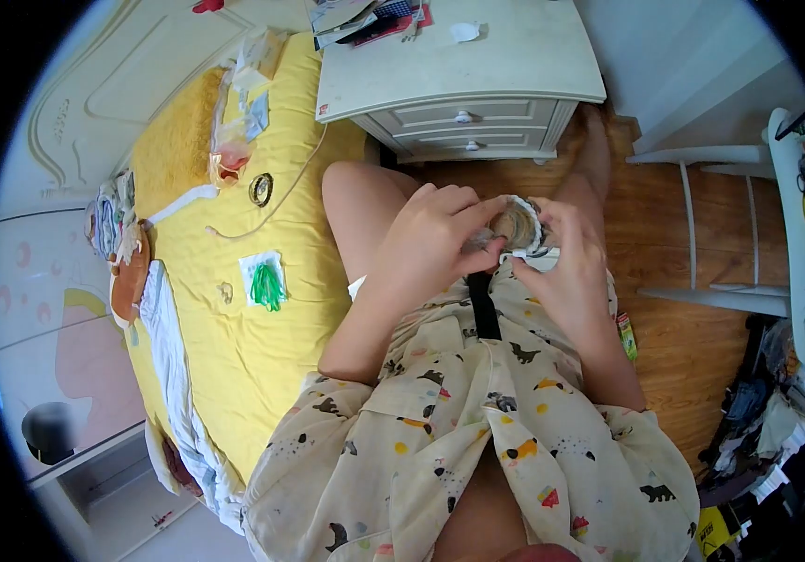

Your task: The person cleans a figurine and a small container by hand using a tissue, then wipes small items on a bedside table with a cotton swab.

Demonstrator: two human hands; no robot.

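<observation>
Above my lap, my left hand [435, 229] and my right hand [566, 251] are on either side of a small round piece with a white braided-looking rim [518, 223]. Its middle is tan and brown; the exact kind cannot be made out. My left fingers are closed on its left side, where something greyish and thin shows by the thumb. The right fingers curl around the opposite edge, with thumb and fingertips close to the rim. A black strap [484, 304] lies on the patterned clothing [440, 365] just below.
On the yellow bed [299, 197] at left lie green strips on a white packet [265, 281], a dark ring-shaped item [260, 190], a pale cord [276, 201] and a fluffy cushion [173, 131]. A white drawer cabinet [463, 70] stands ahead. A white-legged table [796, 253] is at right.
</observation>
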